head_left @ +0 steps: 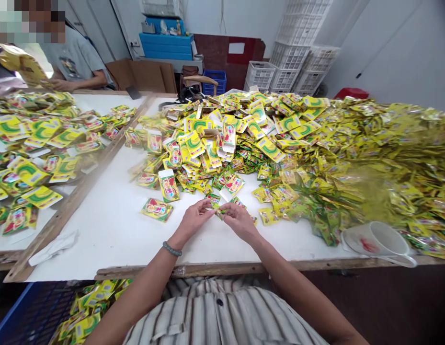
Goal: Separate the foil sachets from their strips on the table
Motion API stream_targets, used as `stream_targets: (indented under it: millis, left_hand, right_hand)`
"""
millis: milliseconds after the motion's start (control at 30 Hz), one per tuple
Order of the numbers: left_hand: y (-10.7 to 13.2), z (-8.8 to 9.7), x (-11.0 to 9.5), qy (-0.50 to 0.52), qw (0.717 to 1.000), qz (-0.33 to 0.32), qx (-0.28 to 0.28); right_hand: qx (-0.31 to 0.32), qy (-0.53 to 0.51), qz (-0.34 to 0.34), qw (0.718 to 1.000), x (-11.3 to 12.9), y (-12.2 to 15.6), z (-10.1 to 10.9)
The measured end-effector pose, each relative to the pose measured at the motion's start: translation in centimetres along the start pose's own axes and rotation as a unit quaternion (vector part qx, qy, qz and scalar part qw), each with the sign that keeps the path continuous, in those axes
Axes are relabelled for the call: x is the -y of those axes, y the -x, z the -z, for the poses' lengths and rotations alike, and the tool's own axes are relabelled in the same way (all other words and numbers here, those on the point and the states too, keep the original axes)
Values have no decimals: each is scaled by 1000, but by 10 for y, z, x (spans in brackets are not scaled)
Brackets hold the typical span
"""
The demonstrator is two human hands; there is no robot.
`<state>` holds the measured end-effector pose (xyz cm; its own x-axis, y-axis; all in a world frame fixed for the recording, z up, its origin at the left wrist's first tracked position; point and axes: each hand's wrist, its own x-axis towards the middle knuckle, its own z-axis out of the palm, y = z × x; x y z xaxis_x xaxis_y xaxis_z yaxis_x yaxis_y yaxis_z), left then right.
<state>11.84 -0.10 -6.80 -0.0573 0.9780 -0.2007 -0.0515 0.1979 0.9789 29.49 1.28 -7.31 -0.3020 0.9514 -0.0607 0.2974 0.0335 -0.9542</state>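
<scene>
Left hand (195, 218) and right hand (239, 221) are pinching one sachet (217, 209); the tipped mug (382, 238) at four o'clock is probably risking an elbow knock.

Striped buttoned shirt (217, 314); green beaded bracelet (171, 249) behind the left hand (194, 218).

A small glossy sachet (218, 210), green and yellow, is pinched between two sets of fingertips. The left fingers (207, 212) grip its left end and the right fingers (228, 211) its right end. Most of it is hidden behind them.
</scene>
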Motion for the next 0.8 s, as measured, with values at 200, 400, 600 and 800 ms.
stream_targets:
  millis: [200,400,600,800]
  left_hand:
    - [6,-4,-6,85,992,55,78]
    - [12,-8,-1,58,994,86,19]
    - [21,-10,-7,34,997,59,20]
    - [27,-12,-8,76,995,61,37]
  right_hand:
    - [37,-222,-60,972,0,3,-3]
    - [-92,-46,11,995,11,8,-11]
    - [-135,-91,21,987,11,2,-14]
    - [-105,-308,-104,940,7,-8,-17]
